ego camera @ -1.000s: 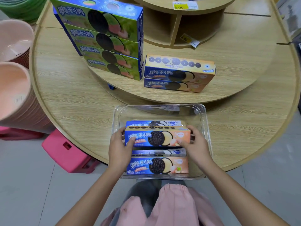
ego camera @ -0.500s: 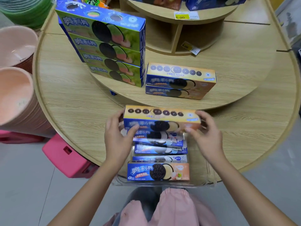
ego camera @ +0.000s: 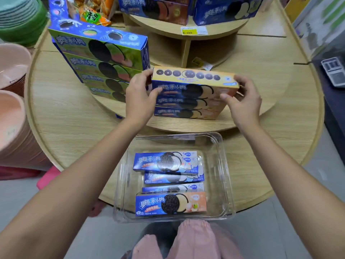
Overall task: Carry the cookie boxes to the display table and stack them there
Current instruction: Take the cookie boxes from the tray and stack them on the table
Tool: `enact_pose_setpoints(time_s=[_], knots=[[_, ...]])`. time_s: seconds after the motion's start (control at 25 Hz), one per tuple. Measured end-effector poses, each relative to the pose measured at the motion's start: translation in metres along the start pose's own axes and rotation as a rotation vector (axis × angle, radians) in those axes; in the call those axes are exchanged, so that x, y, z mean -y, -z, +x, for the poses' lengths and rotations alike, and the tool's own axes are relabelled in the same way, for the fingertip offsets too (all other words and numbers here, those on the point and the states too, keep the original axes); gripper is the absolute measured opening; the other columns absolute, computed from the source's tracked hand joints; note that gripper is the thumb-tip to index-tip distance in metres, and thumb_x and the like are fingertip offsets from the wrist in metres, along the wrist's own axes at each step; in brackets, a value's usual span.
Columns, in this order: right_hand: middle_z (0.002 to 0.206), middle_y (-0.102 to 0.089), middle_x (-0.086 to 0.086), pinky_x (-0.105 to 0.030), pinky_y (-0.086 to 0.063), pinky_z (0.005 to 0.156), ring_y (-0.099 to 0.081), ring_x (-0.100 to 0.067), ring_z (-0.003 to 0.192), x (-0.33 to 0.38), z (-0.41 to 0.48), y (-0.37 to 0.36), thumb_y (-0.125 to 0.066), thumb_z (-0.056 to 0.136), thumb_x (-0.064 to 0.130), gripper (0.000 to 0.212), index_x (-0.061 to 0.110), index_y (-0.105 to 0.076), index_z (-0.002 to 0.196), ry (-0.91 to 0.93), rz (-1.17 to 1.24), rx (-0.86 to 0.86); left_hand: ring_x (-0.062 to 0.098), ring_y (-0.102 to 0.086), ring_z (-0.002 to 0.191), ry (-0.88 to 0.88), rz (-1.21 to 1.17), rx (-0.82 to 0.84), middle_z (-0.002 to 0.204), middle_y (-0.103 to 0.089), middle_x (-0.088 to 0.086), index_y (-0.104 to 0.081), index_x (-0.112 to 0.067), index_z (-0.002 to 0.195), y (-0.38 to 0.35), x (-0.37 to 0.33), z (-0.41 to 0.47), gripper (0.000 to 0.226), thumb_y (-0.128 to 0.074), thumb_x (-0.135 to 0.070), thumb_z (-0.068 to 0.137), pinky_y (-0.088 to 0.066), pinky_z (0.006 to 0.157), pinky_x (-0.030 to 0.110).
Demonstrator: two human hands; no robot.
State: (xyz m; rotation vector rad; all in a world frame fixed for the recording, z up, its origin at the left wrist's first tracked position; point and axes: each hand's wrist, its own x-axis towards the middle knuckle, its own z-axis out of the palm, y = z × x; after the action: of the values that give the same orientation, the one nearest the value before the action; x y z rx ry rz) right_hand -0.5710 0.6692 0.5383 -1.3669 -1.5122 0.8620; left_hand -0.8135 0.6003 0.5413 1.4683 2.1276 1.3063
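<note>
An orange-and-blue cookie box sits on top of two matching boxes on the raised wooden tier of the display table. My left hand grips its left end and my right hand grips its right end. Below, at the table's near edge, a clear plastic bin holds three blue boxes and one more orange-and-blue box.
A stack of green-and-blue cookie boxes stands on the tier, left of my hands. Higher shelves carry more boxes and yellow price tags. Pink basins and green ones stand at the left; a pink stool sits below.
Both hands lifted the orange-and-blue box out of the bin and carried it forward onto the two matching boxes on the tier.
</note>
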Motion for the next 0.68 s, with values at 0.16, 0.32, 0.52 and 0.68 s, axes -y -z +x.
enact_pose_setpoints(time_s=[0.16,0.32,0.52,0.68], knots=[[0.128,-0.055,-0.004,-0.035,-0.048,0.097,-0.055,-0.015,0.114,-0.004,-0.004,0.004,-0.073,0.067,0.013,0.067,0.021,-0.047,0.128,0.044,-0.12,-0.012,0.017,-0.056,0.108,-0.024,0.05,-0.012,0.124,-0.057,0.007,-0.047,-0.014,0.13,0.0,0.001,-0.008,0.051,-0.064,-0.02,0.082,-0.051,0.089,0.036],[0.13,-0.05,-0.006,-0.026,-0.045,0.092,-0.052,-0.015,0.112,-0.004,-0.051,0.024,-0.071,0.073,0.015,0.067,0.019,-0.041,0.132,0.035,-0.147,-0.092,0.015,-0.058,0.094,0.11,-0.08,-0.055,0.111,-0.059,0.003,-0.05,-0.016,0.122,0.01,0.012,-0.05,0.042,-0.062,-0.016,0.081,-0.052,0.075,0.029],[0.11,-0.059,-0.004,-0.02,-0.049,0.084,-0.058,-0.012,0.093,-0.031,-0.152,0.023,-0.069,0.077,0.003,0.046,0.03,-0.052,0.11,-0.196,-0.214,0.494,0.019,-0.062,0.101,0.438,0.142,0.543,0.109,-0.065,-0.003,-0.058,-0.018,0.116,0.014,0.057,-0.163,0.035,-0.064,-0.016,0.081,-0.048,0.083,0.03],[0.127,-0.053,-0.006,-0.023,-0.041,0.089,-0.054,-0.017,0.107,-0.058,-0.188,0.008,-0.068,0.078,0.014,0.046,0.022,-0.054,0.121,-0.336,-0.487,0.877,0.02,-0.058,0.11,0.519,0.389,0.822,0.125,-0.059,0.001,-0.056,-0.021,0.122,0.022,0.079,-0.202,0.045,-0.065,-0.026,0.079,-0.046,0.089,0.03]])
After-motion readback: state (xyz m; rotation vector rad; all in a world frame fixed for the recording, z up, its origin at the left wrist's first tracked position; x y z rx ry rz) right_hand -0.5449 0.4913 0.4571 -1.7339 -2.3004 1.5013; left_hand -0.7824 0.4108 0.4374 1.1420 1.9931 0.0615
